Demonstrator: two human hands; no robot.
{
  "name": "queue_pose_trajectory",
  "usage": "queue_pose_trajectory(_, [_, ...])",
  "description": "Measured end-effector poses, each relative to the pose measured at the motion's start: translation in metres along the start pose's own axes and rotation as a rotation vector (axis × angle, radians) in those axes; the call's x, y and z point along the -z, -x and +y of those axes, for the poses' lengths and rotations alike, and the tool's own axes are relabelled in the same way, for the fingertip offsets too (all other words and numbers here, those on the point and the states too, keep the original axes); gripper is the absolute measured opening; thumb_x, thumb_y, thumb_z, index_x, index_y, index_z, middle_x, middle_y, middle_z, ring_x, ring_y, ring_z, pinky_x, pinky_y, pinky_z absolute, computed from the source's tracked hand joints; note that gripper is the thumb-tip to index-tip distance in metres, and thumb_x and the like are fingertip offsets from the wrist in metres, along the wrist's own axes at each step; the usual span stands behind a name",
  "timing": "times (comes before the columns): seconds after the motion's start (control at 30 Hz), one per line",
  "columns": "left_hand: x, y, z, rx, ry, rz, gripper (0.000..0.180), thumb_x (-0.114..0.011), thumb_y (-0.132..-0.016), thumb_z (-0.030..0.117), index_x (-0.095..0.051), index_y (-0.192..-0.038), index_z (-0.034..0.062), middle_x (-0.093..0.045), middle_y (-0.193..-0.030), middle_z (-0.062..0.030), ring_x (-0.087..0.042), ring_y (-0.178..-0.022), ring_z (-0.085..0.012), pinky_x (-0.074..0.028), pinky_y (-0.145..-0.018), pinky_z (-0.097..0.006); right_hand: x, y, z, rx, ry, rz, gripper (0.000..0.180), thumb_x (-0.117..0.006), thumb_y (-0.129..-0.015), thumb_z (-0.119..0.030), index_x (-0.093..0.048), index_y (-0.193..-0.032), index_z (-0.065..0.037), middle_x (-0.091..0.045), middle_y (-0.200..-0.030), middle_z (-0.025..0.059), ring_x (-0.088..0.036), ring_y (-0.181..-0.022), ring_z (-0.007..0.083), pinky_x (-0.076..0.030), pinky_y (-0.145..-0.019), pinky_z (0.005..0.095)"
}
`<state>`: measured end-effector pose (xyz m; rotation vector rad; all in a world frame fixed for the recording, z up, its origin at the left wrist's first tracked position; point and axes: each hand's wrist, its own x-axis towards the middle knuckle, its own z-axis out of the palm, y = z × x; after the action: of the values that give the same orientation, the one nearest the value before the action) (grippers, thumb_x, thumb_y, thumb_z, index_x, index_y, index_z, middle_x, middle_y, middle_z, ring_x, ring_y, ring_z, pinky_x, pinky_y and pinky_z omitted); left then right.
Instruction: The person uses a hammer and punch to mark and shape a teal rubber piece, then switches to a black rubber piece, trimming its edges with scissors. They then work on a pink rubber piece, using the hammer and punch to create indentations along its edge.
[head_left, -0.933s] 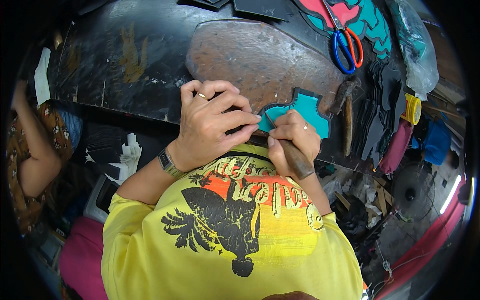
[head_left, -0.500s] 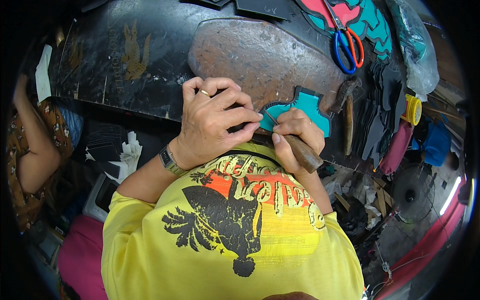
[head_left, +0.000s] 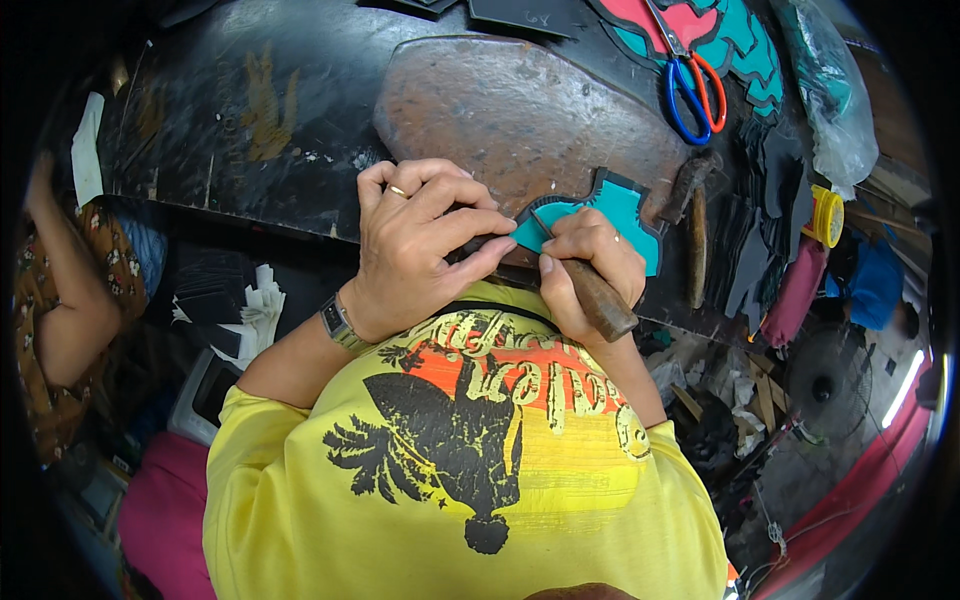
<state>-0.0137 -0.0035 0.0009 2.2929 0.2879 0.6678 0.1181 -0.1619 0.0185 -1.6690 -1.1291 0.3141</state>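
Closed round a wooden-handled pointed tool point(head_left: 602, 302), the right hand point(head_left: 597, 256) angles its thin metal shaft over a teal, black-edged cutout point(head_left: 628, 212). That piece lies at the near side of the brown slab point(head_left: 520, 110). Fingers bent, the left hand point(head_left: 415, 232) has thumb and forefinger at the cutout's left end; whether they pinch it cannot be told. Just right lies a hammer point(head_left: 697, 240).

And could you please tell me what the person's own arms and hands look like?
The ungloved left hand wears a gold-coloured ring, with a rectangular, dark-faced wristwatch on that wrist. The right hand, also ungloved, has a small ring, too tiny to detail. The short sleeves are yellow.
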Motion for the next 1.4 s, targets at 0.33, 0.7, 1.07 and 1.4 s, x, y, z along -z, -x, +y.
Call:
queue_pose_trajectory(0.33, [-0.002,-0.002,-0.002,-0.064,-0.01,-0.035,0.015,-0.085,-0.073,0.016,-0.078,-0.086,0.0172,-0.068,-0.094,0.0067,-0.061,-0.104,-0.0163,-0.035,-0.091,-0.043,-0.001,0.0,-0.001,0.012,0.025,0.007,0.015,-0.068,-0.068,0.007,-0.063,-0.08,0.0,-0.061,-0.074,0.0128,-0.06,-0.064,0.0257,-0.048,-0.061,0.0347])
queue_pose_trajectory(0.7, [-0.001,0.0,-0.001,-0.061,-0.03,-0.053,0.015,-0.084,-0.073,0.016,-0.075,-0.086,0.0169,-0.066,-0.096,0.0059,-0.06,-0.105,-0.0175,-0.036,-0.093,-0.044,0.003,0.003,0.003,-0.032,-0.094,0.023,0.014,-0.069,-0.07,0.003,-0.064,-0.082,0.0,-0.064,-0.076,0.0127,-0.061,-0.065,0.0248,-0.049,-0.063,0.0336])
queue_pose_trajectory(1.07, [-0.002,0.0,-0.001,-0.044,-0.002,-0.04,0.015,-0.085,-0.073,0.016,-0.075,-0.085,0.0168,-0.067,-0.095,0.0063,-0.06,-0.104,-0.0172,-0.036,-0.094,-0.044,0.003,0.001,0.003,-0.001,-0.085,0.018,0.016,-0.069,-0.067,0.003,-0.064,-0.08,-0.003,-0.064,-0.074,0.0107,-0.059,-0.062,0.0245,-0.046,-0.061,0.0348])
queue_pose_trajectory(1.4, [0.001,0.007,-0.002,-0.047,0.034,-0.012,0.019,-0.086,-0.073,0.016,-0.079,-0.091,0.0172,-0.067,-0.096,0.0066,-0.061,-0.105,-0.0172,-0.037,-0.093,-0.042,-0.004,0.002,0.0,0.15,0.129,-0.037,0.019,-0.068,-0.063,0.004,-0.063,-0.08,-0.002,-0.063,-0.075,0.0113,-0.057,-0.061,0.0235,-0.043,-0.059,0.0346])
